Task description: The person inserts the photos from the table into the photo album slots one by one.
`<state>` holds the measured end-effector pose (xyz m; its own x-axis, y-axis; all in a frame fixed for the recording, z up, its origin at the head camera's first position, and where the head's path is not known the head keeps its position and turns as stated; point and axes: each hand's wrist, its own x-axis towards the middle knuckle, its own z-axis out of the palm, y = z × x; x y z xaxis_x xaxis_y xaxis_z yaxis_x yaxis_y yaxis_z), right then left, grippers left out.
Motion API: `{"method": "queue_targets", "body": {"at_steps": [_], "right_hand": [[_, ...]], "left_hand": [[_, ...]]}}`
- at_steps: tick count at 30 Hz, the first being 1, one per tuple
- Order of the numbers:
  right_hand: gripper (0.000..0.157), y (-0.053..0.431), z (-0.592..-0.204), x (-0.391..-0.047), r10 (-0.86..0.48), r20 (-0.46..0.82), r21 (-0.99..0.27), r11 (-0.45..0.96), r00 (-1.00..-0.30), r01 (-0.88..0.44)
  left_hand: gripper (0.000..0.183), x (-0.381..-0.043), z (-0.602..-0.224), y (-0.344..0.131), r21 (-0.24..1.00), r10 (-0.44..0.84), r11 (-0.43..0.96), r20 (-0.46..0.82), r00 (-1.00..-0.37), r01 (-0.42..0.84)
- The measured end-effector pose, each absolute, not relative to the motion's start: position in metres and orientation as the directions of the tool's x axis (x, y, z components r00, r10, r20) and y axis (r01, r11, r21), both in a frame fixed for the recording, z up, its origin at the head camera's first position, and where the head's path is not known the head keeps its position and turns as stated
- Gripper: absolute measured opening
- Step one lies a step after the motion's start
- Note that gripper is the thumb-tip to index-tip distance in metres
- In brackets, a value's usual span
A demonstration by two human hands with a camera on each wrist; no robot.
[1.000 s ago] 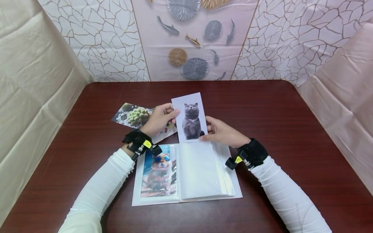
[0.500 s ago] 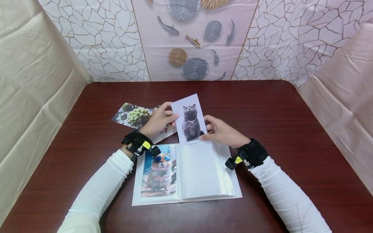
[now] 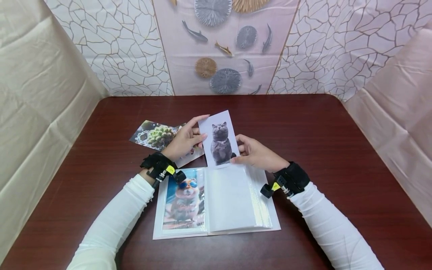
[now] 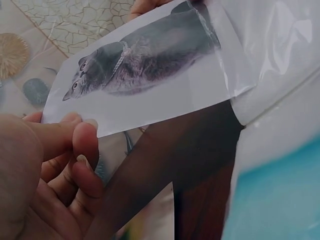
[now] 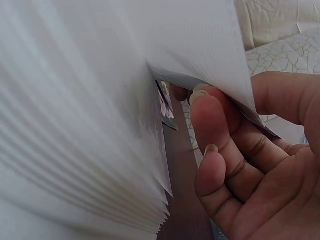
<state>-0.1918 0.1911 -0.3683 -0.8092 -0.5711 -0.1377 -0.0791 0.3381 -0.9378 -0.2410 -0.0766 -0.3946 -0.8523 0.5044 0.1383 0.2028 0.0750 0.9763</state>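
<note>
While the album [image 3: 158, 225] lies open nearest you, square the cat photo [image 3: 219, 139], tilted at the mouth of the right page [image 3: 233, 198], and feed it evenly lest it buckle. Your fingers grasp it at 2 spots: right hand [image 3: 258, 152] pinching the lower corner, perhaps with the film, left hand [image 3: 185, 139] the opposite edge, above the cactus picture [image 3: 156, 135].

The cat photo [image 3: 221, 138] is showing grey fur on white, while the album [image 3: 233, 198] is gleaming white.

The sunglasses picture [image 3: 185, 202] is mixing bright blue with orange and pale pink; the cactus photo [image 3: 155, 134] is pairing green with white lace patterning. The tabletop [image 3: 320, 150] is appearing dark red-brown. White sleeves [image 3: 114, 217] are contrasting with black wrist straps [image 3: 293, 176] and their yellow patches [image 3: 170, 169]. The white wall cloth [image 3: 118, 45] is carrying golden crackle lines; the pink panel [image 3: 189, 52] is bearing grey and gold discs [image 3: 225, 81] and fish [image 3: 267, 39].
</note>
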Motion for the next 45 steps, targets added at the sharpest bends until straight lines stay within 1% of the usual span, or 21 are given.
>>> {"method": "queue_targets", "body": {"at_steps": [7, 17, 21, 27, 34, 45], "right_hand": [[0.053, 0.19, -0.369, -0.191, -0.562, -0.133, -0.933, 0.349, -0.816, -0.089], [0.053, 0.188, -0.369, -0.191, -0.562, -0.132, -0.937, 0.341, -0.816, -0.083], [0.053, 0.188, -0.37, -0.191, -0.576, -0.121, -0.944, 0.319, -0.809, -0.086], [0.049, 0.19, -0.371, -0.191, -0.598, -0.105, -0.955, 0.284, -0.794, -0.087], [0.044, 0.19, -0.37, -0.191, -0.595, -0.097, -0.949, 0.296, -0.798, -0.106], [0.054, 0.19, -0.372, -0.189, -0.605, -0.099, -0.958, 0.272, -0.79, -0.089]], "left_hand": [[0.055, -0.248, -0.406, -0.078, 0.972, 0.512, 0.083, 0.148, -0.846, 0.22], [0.051, -0.245, -0.408, -0.08, 0.97, 0.514, 0.088, 0.152, -0.844, 0.228], [0.047, -0.245, -0.408, -0.08, 0.964, 0.509, 0.113, 0.153, -0.847, 0.242], [0.042, -0.245, -0.405, -0.081, 0.959, 0.504, 0.14, 0.144, -0.852, 0.245], [0.039, -0.246, -0.403, -0.08, 0.964, 0.491, 0.147, 0.124, -0.862, 0.223], [0.036, -0.231, -0.386, -0.079, 0.965, 0.505, 0.149, 0.113, -0.856, 0.216]]}}
